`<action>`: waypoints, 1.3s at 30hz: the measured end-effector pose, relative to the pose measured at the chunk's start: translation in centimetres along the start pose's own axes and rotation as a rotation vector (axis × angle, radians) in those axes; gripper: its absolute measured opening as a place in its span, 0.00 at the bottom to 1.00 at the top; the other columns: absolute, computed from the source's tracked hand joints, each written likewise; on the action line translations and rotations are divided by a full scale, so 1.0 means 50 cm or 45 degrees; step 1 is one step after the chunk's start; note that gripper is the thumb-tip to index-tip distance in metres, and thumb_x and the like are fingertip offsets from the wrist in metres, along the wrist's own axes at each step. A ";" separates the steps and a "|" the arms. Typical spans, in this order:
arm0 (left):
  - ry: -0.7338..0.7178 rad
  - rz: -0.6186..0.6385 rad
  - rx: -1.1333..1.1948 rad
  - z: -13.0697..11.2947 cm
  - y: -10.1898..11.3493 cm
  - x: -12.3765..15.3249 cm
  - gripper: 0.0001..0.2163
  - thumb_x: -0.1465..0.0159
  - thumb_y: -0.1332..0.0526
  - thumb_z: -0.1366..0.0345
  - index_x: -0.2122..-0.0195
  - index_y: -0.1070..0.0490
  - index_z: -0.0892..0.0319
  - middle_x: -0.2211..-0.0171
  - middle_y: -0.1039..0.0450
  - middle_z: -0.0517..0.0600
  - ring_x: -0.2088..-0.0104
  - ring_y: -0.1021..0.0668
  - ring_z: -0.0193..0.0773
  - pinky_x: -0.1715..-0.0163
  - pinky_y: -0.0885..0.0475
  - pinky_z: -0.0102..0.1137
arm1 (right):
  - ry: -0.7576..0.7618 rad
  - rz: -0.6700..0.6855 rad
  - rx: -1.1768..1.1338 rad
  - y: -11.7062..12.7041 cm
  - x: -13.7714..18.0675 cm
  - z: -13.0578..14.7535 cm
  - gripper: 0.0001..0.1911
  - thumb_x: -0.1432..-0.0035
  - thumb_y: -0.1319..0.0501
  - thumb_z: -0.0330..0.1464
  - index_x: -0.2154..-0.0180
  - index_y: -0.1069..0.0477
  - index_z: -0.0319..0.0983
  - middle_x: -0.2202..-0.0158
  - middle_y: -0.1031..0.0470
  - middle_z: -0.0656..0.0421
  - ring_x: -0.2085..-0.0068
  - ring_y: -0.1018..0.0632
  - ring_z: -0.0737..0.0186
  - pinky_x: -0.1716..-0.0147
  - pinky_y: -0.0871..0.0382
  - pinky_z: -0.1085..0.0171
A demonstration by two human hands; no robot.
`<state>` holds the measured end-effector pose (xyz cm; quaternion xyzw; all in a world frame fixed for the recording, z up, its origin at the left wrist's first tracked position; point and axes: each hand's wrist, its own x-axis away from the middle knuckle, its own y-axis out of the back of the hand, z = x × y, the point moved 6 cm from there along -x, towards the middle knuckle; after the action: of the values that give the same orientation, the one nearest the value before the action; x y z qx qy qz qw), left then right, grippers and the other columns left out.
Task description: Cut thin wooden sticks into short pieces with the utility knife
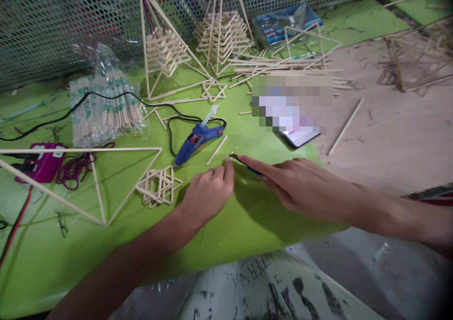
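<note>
My right hand (300, 183) grips a utility knife (252, 169), its forefinger stretched along the back and the blade tip pointing left. Just beside that tip, my left hand (210, 190) is closed, with fingertips pressed down on the green tabletop (269, 221). Whatever lies under those fingertips is too hidden to make out. A short wooden stick (216, 150) lies just beyond the left hand. Behind it rests a blue hot glue gun (198, 139) with a clear glue stick in its back. Left of my left hand sits a stacked star of short sticks (159, 186).
Two stick pyramids (166, 53) stand at the back. A bag of chopsticks (106, 98), a purple power strip (42, 162) and a large stick frame (102, 211) are at left. A phone (300, 138) and loose sticks (283, 67) lie at right. The glue gun's black cord (132, 94) runs left.
</note>
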<state>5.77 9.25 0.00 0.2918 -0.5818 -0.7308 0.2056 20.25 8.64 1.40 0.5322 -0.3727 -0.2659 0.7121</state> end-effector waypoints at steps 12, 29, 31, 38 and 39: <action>0.024 0.072 -0.047 -0.009 0.004 -0.002 0.17 0.37 0.47 0.80 0.48 0.30 0.73 0.72 0.24 0.54 0.76 0.22 0.37 0.81 0.27 0.28 | 0.039 -0.090 0.099 0.017 -0.038 0.010 0.35 0.38 0.49 0.26 0.31 0.55 0.38 0.78 0.29 0.61 0.80 0.34 0.67 0.76 0.58 0.63; -0.007 0.124 -0.047 -0.007 0.002 -0.001 0.18 0.36 0.47 0.81 0.45 0.32 0.75 0.71 0.23 0.56 0.77 0.22 0.35 0.82 0.27 0.26 | 0.058 -0.083 -0.019 0.003 0.027 -0.011 0.35 0.40 0.50 0.25 0.32 0.52 0.37 0.77 0.27 0.59 0.80 0.32 0.64 0.77 0.51 0.62; -0.022 0.063 -0.048 -0.005 0.004 -0.001 0.18 0.36 0.48 0.81 0.46 0.31 0.75 0.72 0.23 0.55 0.78 0.23 0.34 0.83 0.27 0.26 | 0.047 -0.083 -0.050 -0.004 0.032 -0.013 0.34 0.39 0.50 0.25 0.32 0.52 0.37 0.76 0.26 0.58 0.79 0.32 0.65 0.77 0.51 0.63; -0.036 -0.066 -0.066 -0.003 0.010 0.003 0.16 0.38 0.45 0.80 0.48 0.30 0.76 0.72 0.23 0.55 0.77 0.23 0.34 0.83 0.27 0.26 | 0.066 -0.121 -0.093 -0.009 0.020 -0.014 0.36 0.38 0.50 0.25 0.31 0.57 0.40 0.74 0.24 0.60 0.80 0.33 0.67 0.77 0.52 0.64; -0.034 -0.064 -0.055 -0.002 0.009 0.003 0.17 0.38 0.45 0.80 0.48 0.30 0.77 0.71 0.23 0.55 0.77 0.23 0.34 0.82 0.26 0.26 | 0.068 -0.114 -0.090 -0.009 0.018 -0.014 0.36 0.38 0.50 0.25 0.31 0.57 0.39 0.74 0.24 0.59 0.79 0.33 0.66 0.77 0.52 0.64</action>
<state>5.70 8.95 0.39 0.2920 -0.5611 -0.7519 0.1858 21.37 8.20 1.09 0.5297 -0.3198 -0.2963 0.7276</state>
